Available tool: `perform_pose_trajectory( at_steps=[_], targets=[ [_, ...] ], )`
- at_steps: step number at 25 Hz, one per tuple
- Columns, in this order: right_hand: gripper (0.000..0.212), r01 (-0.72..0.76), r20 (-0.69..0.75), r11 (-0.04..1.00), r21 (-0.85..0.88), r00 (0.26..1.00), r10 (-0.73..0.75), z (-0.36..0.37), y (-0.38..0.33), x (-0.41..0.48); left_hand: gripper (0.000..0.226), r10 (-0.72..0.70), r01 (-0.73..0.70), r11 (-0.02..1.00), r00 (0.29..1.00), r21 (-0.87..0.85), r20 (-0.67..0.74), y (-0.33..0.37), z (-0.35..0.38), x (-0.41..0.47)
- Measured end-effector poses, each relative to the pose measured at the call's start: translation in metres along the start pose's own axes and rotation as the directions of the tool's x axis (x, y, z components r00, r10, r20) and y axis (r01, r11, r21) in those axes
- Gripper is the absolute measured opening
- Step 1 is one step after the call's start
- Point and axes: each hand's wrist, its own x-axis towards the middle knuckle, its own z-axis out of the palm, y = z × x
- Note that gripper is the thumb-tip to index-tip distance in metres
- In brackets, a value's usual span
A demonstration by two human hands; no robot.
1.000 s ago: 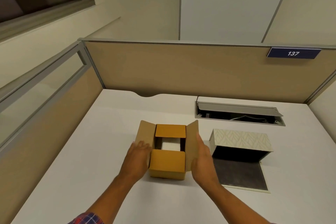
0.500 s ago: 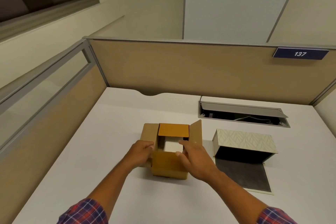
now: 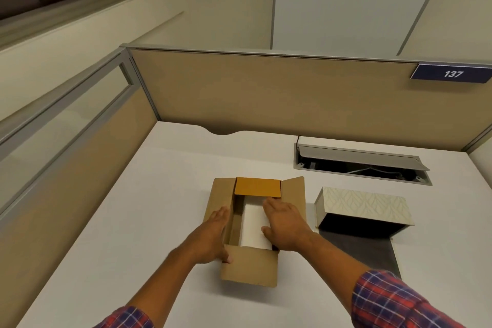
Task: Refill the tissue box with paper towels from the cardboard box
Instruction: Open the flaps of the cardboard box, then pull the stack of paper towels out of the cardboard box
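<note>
- Cardboard box (image 3: 250, 269): brown corrugated, centre of frame on the white desk (image 3: 133, 221); all four flaps folded out.
- Paper towels (image 3: 254, 226): white stack inside the box, against its right wall.
- Tissue box (image 3: 364, 208): cream, leaf-patterned, right of centre; dark interior exposed, flap lying flat.
- Left hand (image 3: 215, 234): flat, fingers spread on the box's left flap; grasps nothing.
- Right hand (image 3: 285, 224): reaching into the box, palm down on the stack; whether it grips cannot be told.

**An office desk space**

Tan divider walls (image 3: 266, 93) are standing around a white worktop (image 3: 133, 221). A blue sign (image 3: 452, 74) is showing the number 137. A cable slot (image 3: 362, 165) is sitting open in the worktop.
</note>
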Motion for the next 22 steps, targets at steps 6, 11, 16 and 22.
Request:
perform_pose_trajectory(
  at_steps=[6,11,16,22],
  targets=[
    [0.093,-0.091,-0.112,0.995,0.044,0.989,0.096,-0.014,0.005,0.041,0.133,0.037,-0.036,0.999,0.993,0.012,-0.11,-0.004,0.011,-0.001],
    [0.092,-0.167,-0.005,0.986,0.022,0.986,0.167,-0.013,0.018,0.067,0.132,0.062,-0.066,0.997,0.991,-0.033,-0.116,-0.012,0.012,0.001],
    [0.088,-0.197,0.033,0.98,0.021,0.98,0.196,-0.006,0.026,0.076,0.129,0.057,-0.062,0.998,0.988,-0.029,-0.145,-0.013,0.016,0.004],
    [0.077,-0.212,0.072,0.973,0.091,0.976,0.206,-0.013,0.031,0.083,0.123,0.084,-0.091,0.995,0.98,-0.035,-0.178,-0.015,0.019,0.005]
  ],
)
